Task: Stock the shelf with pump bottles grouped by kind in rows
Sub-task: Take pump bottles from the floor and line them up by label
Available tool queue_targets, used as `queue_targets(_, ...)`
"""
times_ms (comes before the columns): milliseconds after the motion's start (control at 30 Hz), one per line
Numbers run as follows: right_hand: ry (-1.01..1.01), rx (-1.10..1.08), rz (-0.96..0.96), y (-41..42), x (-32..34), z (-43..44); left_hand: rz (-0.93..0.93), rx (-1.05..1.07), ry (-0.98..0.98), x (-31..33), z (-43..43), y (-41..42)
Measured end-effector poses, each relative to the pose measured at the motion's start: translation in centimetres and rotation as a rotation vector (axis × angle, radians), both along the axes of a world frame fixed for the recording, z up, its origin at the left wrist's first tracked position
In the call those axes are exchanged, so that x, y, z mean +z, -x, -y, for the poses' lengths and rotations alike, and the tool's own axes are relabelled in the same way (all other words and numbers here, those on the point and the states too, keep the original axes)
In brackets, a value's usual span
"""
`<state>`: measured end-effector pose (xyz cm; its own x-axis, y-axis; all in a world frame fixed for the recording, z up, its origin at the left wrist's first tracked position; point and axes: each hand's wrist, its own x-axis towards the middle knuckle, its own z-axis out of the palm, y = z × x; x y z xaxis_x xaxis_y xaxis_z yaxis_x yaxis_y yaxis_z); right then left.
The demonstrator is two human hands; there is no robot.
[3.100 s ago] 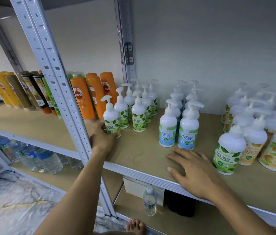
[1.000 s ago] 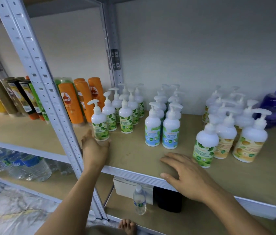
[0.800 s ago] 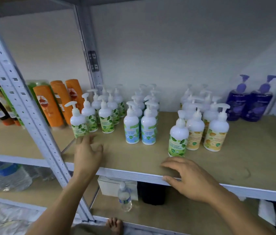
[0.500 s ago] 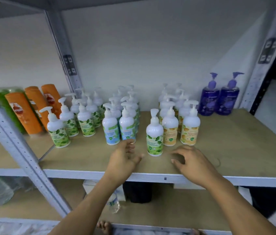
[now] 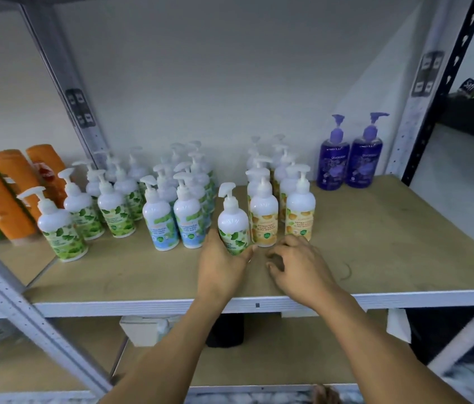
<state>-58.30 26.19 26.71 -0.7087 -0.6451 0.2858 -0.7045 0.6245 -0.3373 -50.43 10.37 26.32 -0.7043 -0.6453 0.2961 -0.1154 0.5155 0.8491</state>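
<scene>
A white pump bottle with a green leaf label (image 5: 232,221) stands alone in front of the orange-label rows. My left hand (image 5: 221,265) wraps round its lower part from the front left. My right hand (image 5: 298,265) rests on the shelf board (image 5: 375,243) just right of it, fingers loosely curled, holding nothing. On the left stand rows of green-label bottles (image 5: 113,209). Blue-label bottles (image 5: 171,220) fill the middle. Orange-label bottles (image 5: 282,211) stand to the right of the held bottle.
Two purple pump bottles (image 5: 349,158) stand at the back right. Orange shampoo bottles (image 5: 11,196) lean on the neighbouring shelf, left of a grey upright post (image 5: 17,298). A black rack (image 5: 445,91) borders the right side. A lower shelf holds a white box (image 5: 142,329).
My view swung right along the shelf. My left hand left the green-label bottle at the far left, crossed over and took hold of the lone green-label bottle. My right hand curled slightly beside it.
</scene>
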Motion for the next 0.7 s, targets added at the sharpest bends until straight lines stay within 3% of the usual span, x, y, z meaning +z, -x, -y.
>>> queue_targets(233, 0.013, 0.047, 0.036, -0.8, 0.2, 1.8, -0.034, -0.056, -0.153, 1.3, 3.1, -3.8)
queue_targets(700, -0.027, 0.248, -0.020, -3.1, -1.0, 9.1, -0.112, 0.301, -0.142, 2.0, 17.0, -11.4)
